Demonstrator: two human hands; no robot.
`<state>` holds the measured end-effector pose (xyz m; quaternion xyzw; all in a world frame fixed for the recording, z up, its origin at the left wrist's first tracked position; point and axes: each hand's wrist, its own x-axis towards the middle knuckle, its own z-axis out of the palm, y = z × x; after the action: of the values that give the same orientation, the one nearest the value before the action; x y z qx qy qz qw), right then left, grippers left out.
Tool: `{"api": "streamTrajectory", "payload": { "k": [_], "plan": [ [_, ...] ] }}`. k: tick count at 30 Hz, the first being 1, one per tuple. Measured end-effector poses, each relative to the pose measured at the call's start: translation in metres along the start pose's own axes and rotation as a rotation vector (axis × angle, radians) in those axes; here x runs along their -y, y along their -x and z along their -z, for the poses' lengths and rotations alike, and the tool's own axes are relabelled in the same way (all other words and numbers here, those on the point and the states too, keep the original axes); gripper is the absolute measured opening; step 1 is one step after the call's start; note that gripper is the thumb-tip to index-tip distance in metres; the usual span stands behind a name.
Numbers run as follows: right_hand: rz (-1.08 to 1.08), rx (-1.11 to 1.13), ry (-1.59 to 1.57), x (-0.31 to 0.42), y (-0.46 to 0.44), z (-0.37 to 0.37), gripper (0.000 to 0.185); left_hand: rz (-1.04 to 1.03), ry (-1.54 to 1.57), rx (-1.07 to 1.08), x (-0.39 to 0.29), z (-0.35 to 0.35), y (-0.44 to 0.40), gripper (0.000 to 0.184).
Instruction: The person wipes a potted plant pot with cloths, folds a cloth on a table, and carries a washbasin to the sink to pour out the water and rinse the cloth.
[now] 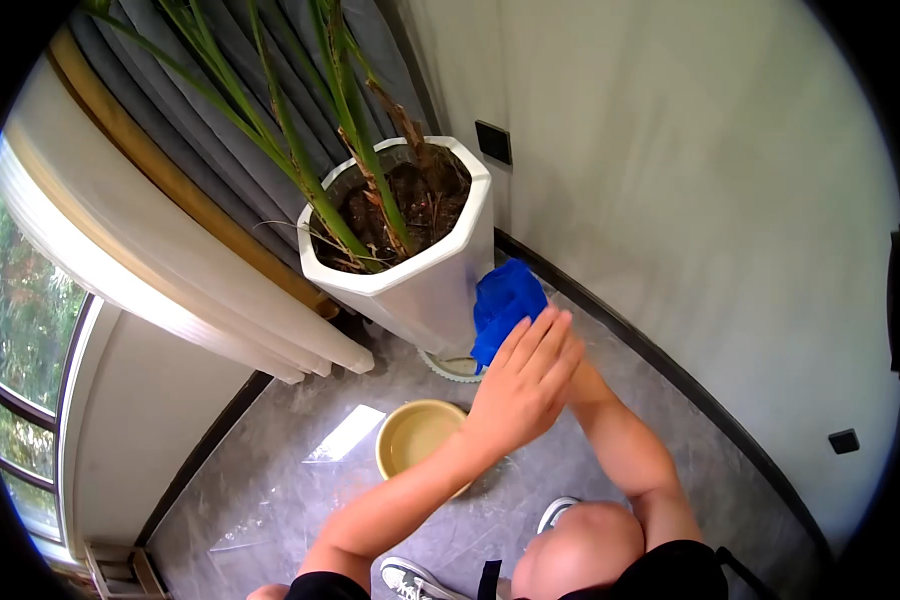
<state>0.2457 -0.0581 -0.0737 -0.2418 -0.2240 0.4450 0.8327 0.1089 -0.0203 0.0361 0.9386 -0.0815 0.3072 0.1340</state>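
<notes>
A crumpled bright blue cloth (509,303) is against the right side of a white faceted planter (420,305). My left hand (530,382) is stretched out beside the cloth, its fingers straight and close together, crossing in front of my other hand. Only the wrist end of my right hand (584,378) shows; its fingers are hidden behind the left hand and the cloth, and it appears to grip the cloth. Below the left forearm, a round yellow basin (398,432) stands on the floor, partly covered by that arm.
Tall green plant stems (340,185) rise from soil in the planter, which stands on a pale saucer (450,367). Grey curtains (225,110) and a white sheer curtain (185,250) hang at left. A wall (690,200) with a black socket (493,142) runs along the right.
</notes>
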Motion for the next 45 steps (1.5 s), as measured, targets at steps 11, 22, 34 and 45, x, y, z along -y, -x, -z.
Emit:
{"api": "streamTrajectory", "payload": {
  "k": [11,22,34,45],
  "plan": [
    [-0.087,-0.088,-0.340,0.006,0.028,-0.048,0.057,0.519,0.152,-0.309,0.005,0.007,0.040,0.053],
    [0.159,-0.336,-0.179,0.022,-0.028,-0.022,0.069,0.291,-0.178,-0.213,0.047,0.027,0.030,0.053],
    [0.894,-0.206,1.016,0.022,-0.144,-0.068,0.049,0.253,-0.618,-0.038,0.091,0.042,-0.007,0.066],
    [-0.112,-0.062,0.796,0.106,-0.273,-0.052,0.046,0.273,-0.627,-0.080,0.091,0.034,-0.010,0.069]
  ]
}}
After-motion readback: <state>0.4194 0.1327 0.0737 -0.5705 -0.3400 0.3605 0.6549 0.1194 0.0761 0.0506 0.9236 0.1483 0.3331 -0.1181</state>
